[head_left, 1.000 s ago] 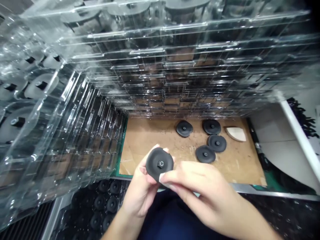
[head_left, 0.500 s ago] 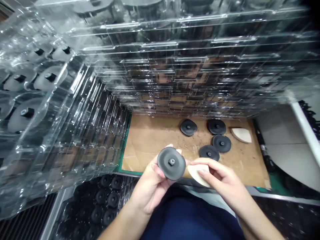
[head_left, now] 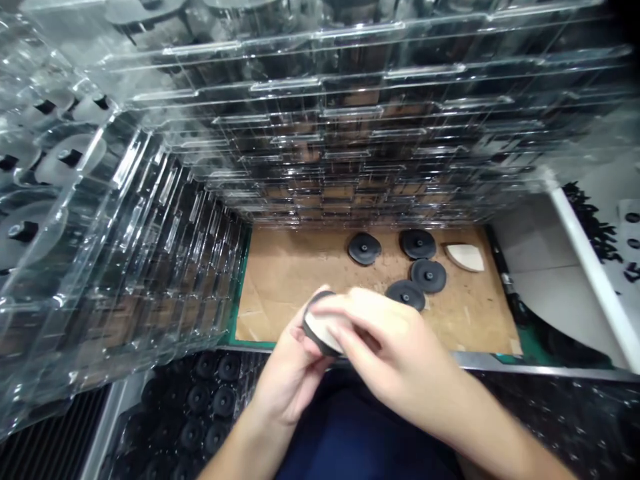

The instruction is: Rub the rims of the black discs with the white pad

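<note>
Over the cardboard's [head_left: 280,267] near edge, the left hand [head_left: 293,373] gripped a black disc [head_left: 321,342] while the right hand [head_left: 395,343] held a cream pad [head_left: 323,325] against it; at left, stacked clear plastic trays [head_left: 150,200] contained stemmed discs [head_left: 70,160]

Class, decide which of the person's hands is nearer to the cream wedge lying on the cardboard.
Right. The right hand is nearer, below and left of the cream wedge in the picture; the left hand, holding a black disc, is farther left and lower.
</note>
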Available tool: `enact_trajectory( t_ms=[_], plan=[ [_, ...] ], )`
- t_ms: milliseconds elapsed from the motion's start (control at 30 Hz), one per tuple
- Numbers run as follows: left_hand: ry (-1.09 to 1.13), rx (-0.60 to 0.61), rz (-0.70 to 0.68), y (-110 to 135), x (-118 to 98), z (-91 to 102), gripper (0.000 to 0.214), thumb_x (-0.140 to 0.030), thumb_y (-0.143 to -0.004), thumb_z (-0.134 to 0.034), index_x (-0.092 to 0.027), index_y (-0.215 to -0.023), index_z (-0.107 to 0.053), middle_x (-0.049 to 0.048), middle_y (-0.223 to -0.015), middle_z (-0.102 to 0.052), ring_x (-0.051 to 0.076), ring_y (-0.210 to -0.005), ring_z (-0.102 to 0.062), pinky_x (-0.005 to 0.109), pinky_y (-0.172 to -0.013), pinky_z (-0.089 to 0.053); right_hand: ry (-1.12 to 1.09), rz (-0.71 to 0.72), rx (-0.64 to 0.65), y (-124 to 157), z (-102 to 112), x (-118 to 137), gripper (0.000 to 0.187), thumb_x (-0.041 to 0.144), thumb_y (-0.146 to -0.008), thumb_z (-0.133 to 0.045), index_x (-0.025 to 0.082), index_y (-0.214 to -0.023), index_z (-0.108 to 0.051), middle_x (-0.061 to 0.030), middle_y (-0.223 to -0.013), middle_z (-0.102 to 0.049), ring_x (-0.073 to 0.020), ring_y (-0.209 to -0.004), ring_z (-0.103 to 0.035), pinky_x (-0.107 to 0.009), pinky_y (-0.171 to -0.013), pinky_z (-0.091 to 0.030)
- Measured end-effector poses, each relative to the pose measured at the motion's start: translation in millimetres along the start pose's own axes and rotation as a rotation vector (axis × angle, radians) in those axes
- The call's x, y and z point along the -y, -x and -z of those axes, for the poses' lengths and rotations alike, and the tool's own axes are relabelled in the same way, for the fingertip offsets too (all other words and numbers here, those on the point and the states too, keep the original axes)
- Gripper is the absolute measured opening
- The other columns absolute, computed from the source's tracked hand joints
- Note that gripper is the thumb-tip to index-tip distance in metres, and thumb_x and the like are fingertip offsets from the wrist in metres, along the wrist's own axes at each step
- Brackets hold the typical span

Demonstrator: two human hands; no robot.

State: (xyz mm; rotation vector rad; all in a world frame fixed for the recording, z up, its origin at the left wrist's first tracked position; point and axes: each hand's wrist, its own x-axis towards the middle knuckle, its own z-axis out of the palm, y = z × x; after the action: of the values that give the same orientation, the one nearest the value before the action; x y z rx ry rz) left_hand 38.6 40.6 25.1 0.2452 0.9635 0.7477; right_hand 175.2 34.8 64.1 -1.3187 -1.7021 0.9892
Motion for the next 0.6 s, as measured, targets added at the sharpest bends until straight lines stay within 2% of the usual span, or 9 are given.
enact_trajectory(
  t_ms=[67,100,167,267,333,500,600],
  plan=[
    [-0.006,0.066,0.031,0,1,-1.1,0.046,-0.025,-0.063,-0.082,-0.022,-0.107,-0.070,0.0039,-0.096,-0.074,0.017,-0.089,-0.068,0.023,-0.081,-0.054,0.051,0.033,-0.161,-1,-5,1,0.029,0.010,-0.092,-0.043,0.008,-0.112,-0.064,-0.0111,-0.095,-0.067,-0.0180,-0.086,-0.064,-0.029,-0.081,-0.052],
    [-0.005,0.090,0.029,0,1,-0.2,0.042,-0.026,-0.065,-0.081,-0.023,-0.105,-0.071,0.0036,-0.097,-0.074,0.017,-0.092,-0.068,0.023,-0.084,-0.053,0.038,0.054,-0.159,0,-5,2,0.030,0.010,-0.092,-0.042,0.007,-0.113,-0.063,-0.0122,-0.095,-0.067,-0.0185,-0.087,-0.064,-0.029,-0.081,-0.052],
    [0.016,0.115,-0.006,0,1,4.2,0.045,-0.025,-0.062,-0.083,-0.026,-0.105,-0.071,0.0019,-0.104,-0.074,0.016,-0.096,-0.067,0.021,-0.087,-0.051,-0.027,0.052,-0.034,5,-1,4,0.027,0.008,-0.090,-0.045,0.010,-0.109,-0.064,-0.0087,-0.092,-0.068,-0.0154,-0.083,-0.064,-0.024,-0.078,-0.052],
    [0.057,0.131,-0.002,0,-1,10.6,0.057,-0.025,-0.051,-0.089,-0.028,-0.105,-0.072,0.0017,-0.107,-0.074,0.016,-0.095,-0.068,0.019,-0.082,-0.053,-0.033,-0.063,0.103,17,14,6,0.021,0.009,-0.089,-0.050,0.018,-0.099,-0.066,-0.0018,-0.085,-0.068,-0.0105,-0.075,-0.064,-0.018,-0.068,-0.051],
    [0.078,0.148,0.033,1,-1,9.4,0.056,-0.027,-0.050,-0.089,-0.027,-0.103,-0.073,0.0022,-0.105,-0.074,0.016,-0.093,-0.068,0.019,-0.080,-0.053,0.060,-0.109,0.116,24,24,9,0.021,0.010,-0.089,-0.049,0.019,-0.097,-0.066,-0.0021,-0.085,-0.068,-0.0121,-0.074,-0.064,-0.020,-0.066,-0.051],
    [0.048,0.233,0.029,4,-4,-3.6,0.056,-0.023,-0.049,-0.090,-0.026,-0.102,-0.073,0.0022,-0.102,-0.075,0.015,-0.095,-0.067,0.018,-0.083,-0.050,0.269,-0.066,0.119,33,31,20,0.023,0.013,-0.089,-0.045,0.022,-0.099,-0.064,-0.0031,-0.080,-0.067,-0.0153,-0.065,-0.062,-0.025,-0.058,-0.049],
    [0.019,0.174,0.026,5,-6,-6.2,0.060,-0.021,-0.047,-0.090,-0.026,-0.104,-0.073,0.0013,-0.103,-0.075,0.015,-0.095,-0.066,0.019,-0.085,-0.049,0.380,-0.001,0.002,26,28,16,0.024,0.013,-0.090,-0.044,0.017,-0.102,-0.064,-0.0052,-0.075,-0.065,-0.0161,-0.060,-0.059,-0.027,-0.053,-0.045]
  ],
)
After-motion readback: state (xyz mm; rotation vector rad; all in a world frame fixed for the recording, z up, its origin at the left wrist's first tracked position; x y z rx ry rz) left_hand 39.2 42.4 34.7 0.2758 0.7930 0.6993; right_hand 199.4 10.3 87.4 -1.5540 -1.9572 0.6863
